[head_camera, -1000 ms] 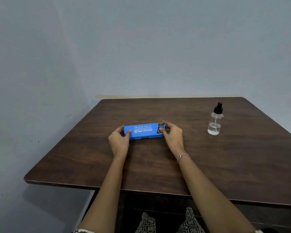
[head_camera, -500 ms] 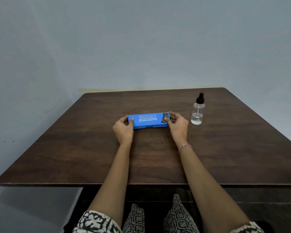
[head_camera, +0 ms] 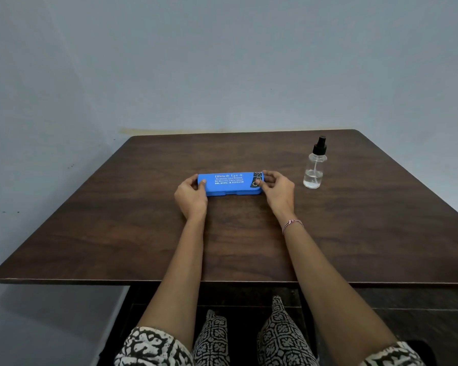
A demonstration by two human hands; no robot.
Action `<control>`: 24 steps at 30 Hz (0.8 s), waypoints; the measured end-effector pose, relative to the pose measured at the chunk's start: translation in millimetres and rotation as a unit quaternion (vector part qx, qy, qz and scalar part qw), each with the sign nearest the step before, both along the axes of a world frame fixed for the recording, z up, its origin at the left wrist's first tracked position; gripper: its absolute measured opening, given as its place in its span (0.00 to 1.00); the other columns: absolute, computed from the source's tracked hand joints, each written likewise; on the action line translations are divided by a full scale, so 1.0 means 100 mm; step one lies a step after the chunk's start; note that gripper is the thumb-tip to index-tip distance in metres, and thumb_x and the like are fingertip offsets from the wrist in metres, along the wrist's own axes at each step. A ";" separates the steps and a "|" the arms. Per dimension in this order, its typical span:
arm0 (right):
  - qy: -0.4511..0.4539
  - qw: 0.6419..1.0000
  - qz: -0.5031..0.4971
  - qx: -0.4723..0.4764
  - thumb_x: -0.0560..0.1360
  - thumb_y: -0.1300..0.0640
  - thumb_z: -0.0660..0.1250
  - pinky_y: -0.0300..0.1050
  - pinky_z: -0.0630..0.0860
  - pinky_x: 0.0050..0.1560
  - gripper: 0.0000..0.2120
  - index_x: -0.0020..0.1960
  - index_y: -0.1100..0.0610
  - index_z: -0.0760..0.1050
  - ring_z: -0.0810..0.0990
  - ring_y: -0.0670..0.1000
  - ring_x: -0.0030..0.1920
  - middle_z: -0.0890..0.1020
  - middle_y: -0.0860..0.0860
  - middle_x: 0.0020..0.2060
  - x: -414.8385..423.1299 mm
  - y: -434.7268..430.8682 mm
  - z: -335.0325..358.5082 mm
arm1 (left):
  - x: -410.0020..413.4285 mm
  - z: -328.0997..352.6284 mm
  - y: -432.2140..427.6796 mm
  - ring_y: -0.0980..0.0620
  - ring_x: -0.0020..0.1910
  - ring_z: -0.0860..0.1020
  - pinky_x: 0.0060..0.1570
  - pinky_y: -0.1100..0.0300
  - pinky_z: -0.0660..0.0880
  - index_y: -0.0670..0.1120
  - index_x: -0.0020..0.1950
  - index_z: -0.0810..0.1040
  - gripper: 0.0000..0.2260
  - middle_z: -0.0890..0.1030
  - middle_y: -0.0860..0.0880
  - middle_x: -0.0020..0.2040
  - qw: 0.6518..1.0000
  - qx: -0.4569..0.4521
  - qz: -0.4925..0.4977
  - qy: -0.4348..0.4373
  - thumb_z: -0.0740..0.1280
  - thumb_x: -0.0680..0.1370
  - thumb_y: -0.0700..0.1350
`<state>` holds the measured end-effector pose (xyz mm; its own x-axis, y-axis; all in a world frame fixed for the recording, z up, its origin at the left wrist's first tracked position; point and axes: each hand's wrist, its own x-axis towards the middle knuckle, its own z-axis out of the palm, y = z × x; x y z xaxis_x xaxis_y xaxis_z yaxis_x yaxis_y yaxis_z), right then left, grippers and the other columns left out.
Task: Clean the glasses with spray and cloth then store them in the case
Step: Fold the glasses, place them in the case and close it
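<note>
A blue glasses case [head_camera: 230, 184] lies closed and flat on the dark wood table [head_camera: 143, 233], its long side facing the person, white lettering on the lid and a small dark label at its right end. The left hand [head_camera: 191, 197] grips the case's left end, thumb on the lid near the front corner and fingers curled round behind the end. The right hand [head_camera: 277, 191] grips the case's right end in the same way, its thumb pressed on the dark label and its fingers curled over the far corner. Both forearms stretch from the near edge of the table straight to the case.

To the right of the case, apart from it and a little farther back, a clear spray bottle [head_camera: 315, 167] stands upright with a black pump top (a low level of clear liquid shows at its bottom). A thin bracelet [head_camera: 292, 224] circles the right wrist, nearer to the person than the case. Glasses and cloth are not visible; whether they are inside the case cannot be told. Beyond the case, a plain grey-blue wall [head_camera: 222, 62] rises behind the table's far edge.
</note>
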<state>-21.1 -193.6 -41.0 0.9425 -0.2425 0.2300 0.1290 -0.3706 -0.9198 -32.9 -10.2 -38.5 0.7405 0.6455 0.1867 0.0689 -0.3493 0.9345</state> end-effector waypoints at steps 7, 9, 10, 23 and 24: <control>-0.052 0.997 -0.037 -0.035 0.77 0.52 0.65 0.46 0.75 0.59 0.17 0.61 0.61 0.75 0.78 0.51 0.56 0.79 0.54 0.55 0.00 0.05 -0.01 | -0.10 0.08 -0.11 0.46 0.59 0.75 0.57 0.56 0.69 0.44 0.71 0.66 0.26 0.74 0.44 0.62 0.988 0.075 0.072 -0.110 0.68 0.74 0.41; -0.096 0.994 -0.051 -0.031 0.77 0.51 0.64 0.50 0.74 0.61 0.16 0.60 0.60 0.75 0.77 0.52 0.58 0.78 0.53 0.56 -0.02 0.07 0.04 | -0.13 0.16 -0.19 0.48 0.59 0.75 0.57 0.56 0.70 0.44 0.70 0.66 0.25 0.73 0.44 0.63 0.984 0.078 0.071 -0.142 0.67 0.74 0.40; -0.121 0.991 -0.055 -0.026 0.78 0.52 0.64 0.51 0.74 0.60 0.15 0.60 0.59 0.75 0.76 0.52 0.58 0.77 0.52 0.56 -0.04 0.07 0.10 | -0.13 0.20 -0.25 0.48 0.59 0.75 0.57 0.54 0.72 0.44 0.70 0.67 0.24 0.72 0.44 0.63 0.982 0.079 0.061 -0.159 0.67 0.74 0.40; -0.294 0.944 -0.142 -0.042 0.80 0.56 0.59 0.29 0.64 0.60 0.14 0.64 0.55 0.73 0.70 0.48 0.62 0.76 0.46 0.58 -0.25 -0.89 0.76 | 0.09 0.63 -1.60 0.46 0.65 0.69 0.63 0.48 0.70 0.45 0.73 0.62 0.25 0.67 0.43 0.68 0.964 0.045 -0.160 -0.208 0.64 0.77 0.41; -0.272 0.950 -0.144 -0.053 0.80 0.54 0.59 0.29 0.60 0.63 0.16 0.67 0.55 0.71 0.68 0.49 0.65 0.75 0.48 0.62 -0.21 -1.01 0.72 | 0.11 0.63 -1.69 0.45 0.67 0.67 0.66 0.48 0.67 0.44 0.73 0.61 0.26 0.66 0.42 0.70 0.965 0.043 -0.181 -0.187 0.64 0.77 0.43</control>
<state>-42.4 -294.4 31.0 0.5752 -0.4205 0.7017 0.4532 -0.5503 -0.7013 -22.3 -179.5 24.7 0.7853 0.3270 0.5257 -0.4080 -0.3653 0.8367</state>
